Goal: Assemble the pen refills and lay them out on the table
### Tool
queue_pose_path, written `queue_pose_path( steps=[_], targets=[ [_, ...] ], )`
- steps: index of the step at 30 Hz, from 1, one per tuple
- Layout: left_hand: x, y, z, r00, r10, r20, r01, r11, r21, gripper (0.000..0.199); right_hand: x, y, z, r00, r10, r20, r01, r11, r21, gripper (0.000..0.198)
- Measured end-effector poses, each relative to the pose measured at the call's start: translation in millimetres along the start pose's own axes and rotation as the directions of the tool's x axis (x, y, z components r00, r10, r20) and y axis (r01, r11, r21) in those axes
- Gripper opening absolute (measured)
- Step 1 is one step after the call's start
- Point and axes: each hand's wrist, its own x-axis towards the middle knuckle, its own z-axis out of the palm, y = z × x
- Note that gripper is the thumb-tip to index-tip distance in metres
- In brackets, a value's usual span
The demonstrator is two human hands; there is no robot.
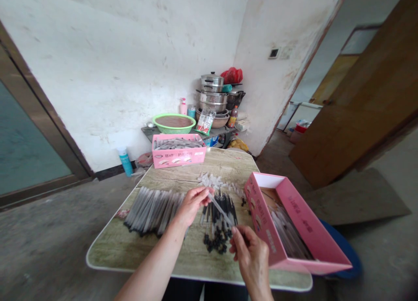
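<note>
A translucent pen barrel [220, 208] slants between my two hands above the table. My left hand [195, 201] pinches its upper end between thumb and fingers. At the lower end, my right hand [248, 248] is closed with thumb against forefinger; its fingertips partly hide that end. Below the barrel lies a bunch of black pen refills [225, 214] with dark pieces [217, 242] at their near ends. Beyond them are scattered small whitish plastic pieces [209, 180]. A row of translucent barrels with dark ends [153, 210] lies left of my left hand.
A pink box [179, 158] full of barrels stands at the table's far edge. Another pink box [277, 253], partly filled with barrels, is at the right. Behind the table [107, 248], a shelf carries a green basin [173, 129] and stacked pots [213, 101]. A blue stool [354, 259] is partly visible.
</note>
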Motion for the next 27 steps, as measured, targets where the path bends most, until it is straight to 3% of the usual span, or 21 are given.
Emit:
queue_pose_path(
  steps=[8, 11, 16, 22, 24, 27],
  targets=[
    [-8.4, -12.2, 19.9, 0.981, 0.001, -0.195, -0.025, 0.993, -0.119, 0.040, -4.2, -5.2, 7.8, 1.000, 0.008, 0.019, -0.009, 0.998, 0.059, 0.031],
    [-10.1, -14.9, 24.4, 0.975, 0.018, -0.222, -0.055, 0.985, -0.164, 0.039, -4.6, -12.8, 10.6, 0.996, 0.083, 0.020, -0.085, 0.984, 0.156, 0.033],
    [-9.7, -13.4, 25.4, 0.981, 0.059, -0.187, -0.096, 0.976, -0.194, 0.036, -6.5, -23.4, 15.2, 0.979, 0.199, 0.053, -0.204, 0.896, 0.395, 0.037],
    [-8.3, -10.6, 23.1, 0.984, 0.093, -0.150, -0.117, 0.980, -0.158, 0.035, -10.1, -19.2, 21.5, 0.950, 0.281, 0.137, -0.302, 0.715, 0.631, 0.037],
    [-8.8, -11.6, 22.9, 0.988, 0.075, -0.134, -0.091, 0.989, -0.115, 0.039, -8.1, -14.9, 22.6, 0.951, 0.277, 0.138, -0.298, 0.697, 0.652, 0.036],
    [-10.4, -16.3, 21.5, 0.995, 0.015, -0.099, -0.021, 0.998, -0.056, 0.048, -1.8, -8.0, 22.2, 0.957, 0.250, 0.149, -0.288, 0.738, 0.610, 0.037]
  ],
)
